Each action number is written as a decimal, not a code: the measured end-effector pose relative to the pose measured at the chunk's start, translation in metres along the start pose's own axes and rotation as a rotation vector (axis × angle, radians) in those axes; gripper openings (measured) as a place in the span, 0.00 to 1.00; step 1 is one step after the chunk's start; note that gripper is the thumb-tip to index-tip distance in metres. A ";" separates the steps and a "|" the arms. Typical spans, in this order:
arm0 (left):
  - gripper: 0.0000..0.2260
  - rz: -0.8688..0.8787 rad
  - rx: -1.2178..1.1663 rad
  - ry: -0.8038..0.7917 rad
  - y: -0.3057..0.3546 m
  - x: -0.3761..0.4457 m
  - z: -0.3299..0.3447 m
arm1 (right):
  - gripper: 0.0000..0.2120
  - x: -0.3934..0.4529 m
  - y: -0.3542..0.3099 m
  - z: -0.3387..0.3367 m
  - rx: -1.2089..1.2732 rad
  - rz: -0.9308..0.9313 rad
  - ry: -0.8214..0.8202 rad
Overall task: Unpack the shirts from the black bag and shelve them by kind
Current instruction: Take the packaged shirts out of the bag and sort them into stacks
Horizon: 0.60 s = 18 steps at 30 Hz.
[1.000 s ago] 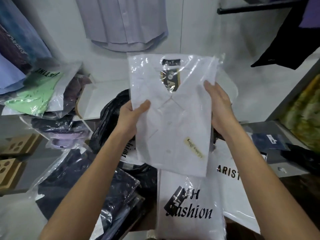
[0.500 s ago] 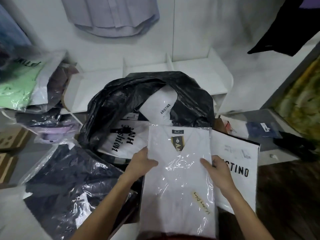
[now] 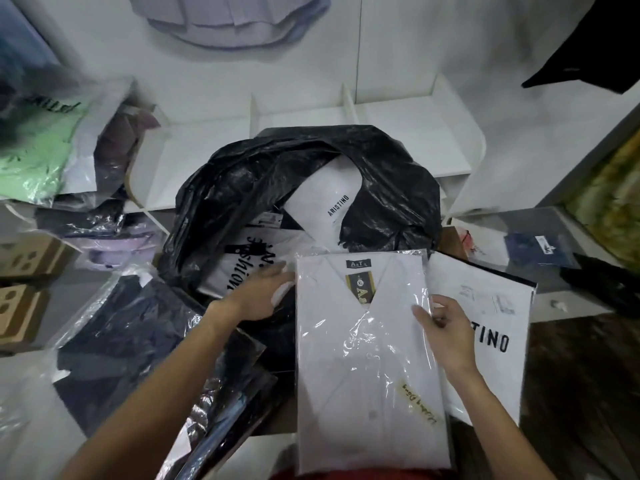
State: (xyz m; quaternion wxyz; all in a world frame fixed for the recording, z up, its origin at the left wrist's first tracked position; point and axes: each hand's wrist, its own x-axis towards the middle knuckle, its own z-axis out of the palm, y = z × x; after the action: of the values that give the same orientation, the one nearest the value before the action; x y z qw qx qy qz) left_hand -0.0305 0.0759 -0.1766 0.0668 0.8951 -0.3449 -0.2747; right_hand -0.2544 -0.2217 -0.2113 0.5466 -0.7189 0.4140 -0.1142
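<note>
While the white shirt [image 3: 367, 358] lies flat just in front of the bag [image 3: 311, 188], long axis toward the person, the right hand [image 3: 445, 332] rests loosely spread on its edge and the open left hand [image 3: 258, 296], nearer, reaches toward the bag.

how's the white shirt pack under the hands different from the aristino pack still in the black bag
The white shirt in clear plastic lies outside the black plastic bag, flat in front; the white ARISTINO-printed pack still sits tilted inside the bag's mouth. The clear wrap shows the shirt's collar and gold-black tag; the ARISTINO pack is opaque, showing only its printed name. Only the front pack is touched, by the right hand. Both are white, flat and rectangular.
</note>
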 end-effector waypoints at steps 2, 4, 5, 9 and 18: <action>0.33 -0.069 0.157 -0.139 -0.007 0.010 0.008 | 0.23 0.001 -0.003 0.001 -0.026 0.016 -0.014; 0.34 -0.082 0.296 -0.160 -0.005 0.018 0.011 | 0.32 0.001 -0.005 0.003 -0.099 -0.016 0.007; 0.34 -0.065 0.364 -0.149 -0.002 0.019 0.008 | 0.35 0.000 -0.007 0.005 -0.147 -0.053 0.021; 0.29 0.068 0.289 -0.106 -0.013 0.022 -0.010 | 0.28 -0.009 -0.027 0.019 -0.278 -0.341 0.014; 0.26 -0.142 -0.484 0.466 -0.001 -0.001 -0.069 | 0.19 -0.011 -0.066 0.063 -0.200 -0.424 -0.308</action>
State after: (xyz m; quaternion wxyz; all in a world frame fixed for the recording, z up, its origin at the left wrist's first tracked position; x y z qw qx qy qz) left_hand 0.0062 0.0723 -0.1186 0.3349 0.9137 -0.1820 -0.1408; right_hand -0.1912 -0.1662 -0.1739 0.4934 -0.8487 0.1754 -0.0739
